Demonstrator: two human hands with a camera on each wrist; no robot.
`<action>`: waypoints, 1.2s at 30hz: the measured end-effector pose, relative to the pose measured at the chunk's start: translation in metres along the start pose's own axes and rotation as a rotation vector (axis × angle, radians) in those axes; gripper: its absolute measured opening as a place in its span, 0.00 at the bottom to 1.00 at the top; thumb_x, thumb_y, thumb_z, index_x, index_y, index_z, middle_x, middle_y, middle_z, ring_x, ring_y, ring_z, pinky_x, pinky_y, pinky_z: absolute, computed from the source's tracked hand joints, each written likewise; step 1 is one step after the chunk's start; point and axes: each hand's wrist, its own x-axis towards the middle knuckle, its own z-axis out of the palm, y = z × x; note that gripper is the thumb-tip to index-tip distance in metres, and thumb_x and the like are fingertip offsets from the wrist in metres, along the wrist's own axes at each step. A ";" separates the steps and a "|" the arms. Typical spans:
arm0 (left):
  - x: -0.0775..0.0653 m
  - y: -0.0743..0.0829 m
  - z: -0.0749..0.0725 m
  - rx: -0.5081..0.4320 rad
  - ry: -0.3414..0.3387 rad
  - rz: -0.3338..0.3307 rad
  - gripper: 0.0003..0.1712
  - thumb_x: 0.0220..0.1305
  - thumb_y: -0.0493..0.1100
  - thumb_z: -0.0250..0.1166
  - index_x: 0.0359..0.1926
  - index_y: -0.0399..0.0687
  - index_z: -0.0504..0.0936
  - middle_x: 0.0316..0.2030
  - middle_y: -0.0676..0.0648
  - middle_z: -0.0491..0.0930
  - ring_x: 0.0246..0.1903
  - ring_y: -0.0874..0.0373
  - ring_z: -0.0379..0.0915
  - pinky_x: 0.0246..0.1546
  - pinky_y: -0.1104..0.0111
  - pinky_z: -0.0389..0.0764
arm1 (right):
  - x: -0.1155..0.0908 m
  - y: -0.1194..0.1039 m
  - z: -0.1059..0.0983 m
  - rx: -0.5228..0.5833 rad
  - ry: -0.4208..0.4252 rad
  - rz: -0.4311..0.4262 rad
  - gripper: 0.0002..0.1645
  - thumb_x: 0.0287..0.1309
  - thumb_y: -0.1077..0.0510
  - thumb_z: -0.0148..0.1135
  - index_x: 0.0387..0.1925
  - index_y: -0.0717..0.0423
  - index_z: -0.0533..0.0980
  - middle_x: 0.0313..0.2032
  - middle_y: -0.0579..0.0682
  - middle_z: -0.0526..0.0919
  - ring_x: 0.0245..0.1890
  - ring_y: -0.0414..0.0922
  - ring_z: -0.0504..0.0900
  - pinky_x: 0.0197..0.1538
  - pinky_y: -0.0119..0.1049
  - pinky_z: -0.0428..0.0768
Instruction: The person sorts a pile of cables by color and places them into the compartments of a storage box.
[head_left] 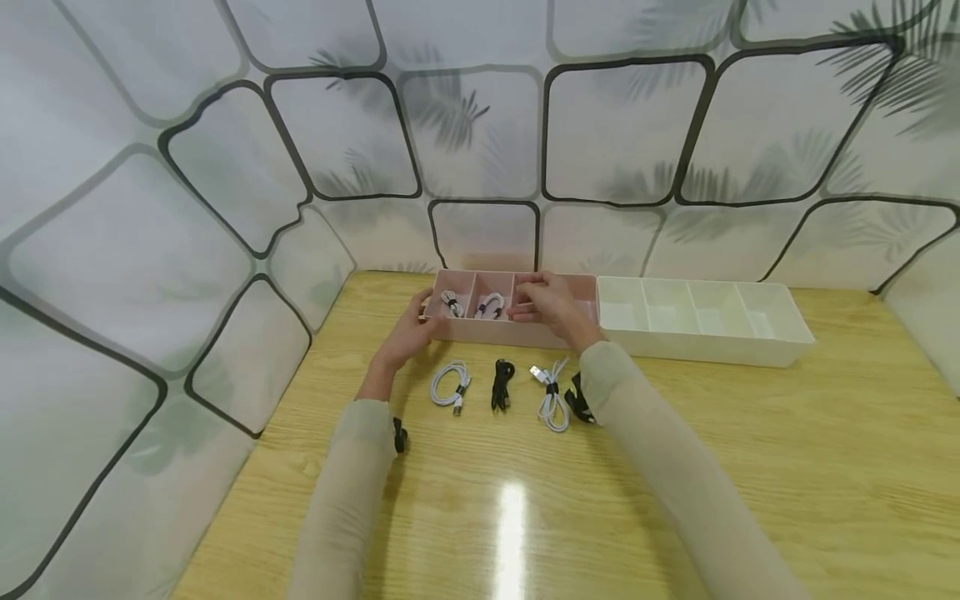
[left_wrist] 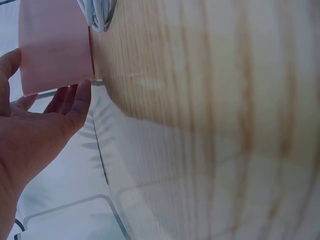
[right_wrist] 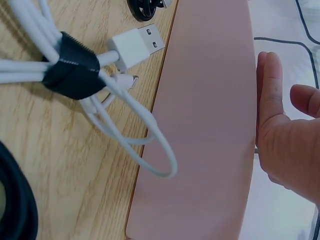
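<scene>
A pink divided box [head_left: 510, 333] stands near the back edge of the table. My left hand [head_left: 408, 335] grips its left end, thumb toward the rim and fingers round the end wall in the left wrist view. Bundled white cables lie in its first two compartments, a tied cable [head_left: 452, 303] and another tied cable [head_left: 491, 306]. Over the third compartment is my right hand [head_left: 553, 304], its fingers extended and dipping past the rim. No object shows between those fingers in the right wrist view, where the box's front wall [right_wrist: 200, 120] hides part of them.
A white divided box [head_left: 705, 342] adjoins the pink one's right end. In front lie a coiled white cable [head_left: 448, 385], a black cable [head_left: 502, 385], a white USB cable [head_left: 553, 404] with a black tie, and a black coil [head_left: 578, 402] beside the right sleeve. Patterned fabric [head_left: 480, 142] rises behind.
</scene>
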 end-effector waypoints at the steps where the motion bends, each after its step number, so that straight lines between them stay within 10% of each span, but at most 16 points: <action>1: 0.000 0.000 0.000 0.003 0.001 0.001 0.38 0.76 0.44 0.51 0.79 0.50 0.45 0.71 0.30 0.56 0.66 0.35 0.61 0.55 0.48 0.71 | -0.001 0.000 -0.001 -0.003 -0.003 -0.001 0.25 0.72 0.63 0.50 0.68 0.61 0.64 0.58 0.67 0.74 0.34 0.49 0.87 0.38 0.36 0.85; 36: -0.008 0.016 0.000 -0.019 -0.032 -0.043 0.41 0.75 0.47 0.53 0.79 0.48 0.42 0.73 0.29 0.51 0.69 0.34 0.55 0.59 0.44 0.68 | -0.045 0.010 -0.027 -0.029 -0.068 -0.024 0.30 0.70 0.63 0.52 0.71 0.62 0.60 0.60 0.70 0.69 0.32 0.46 0.87 0.39 0.37 0.85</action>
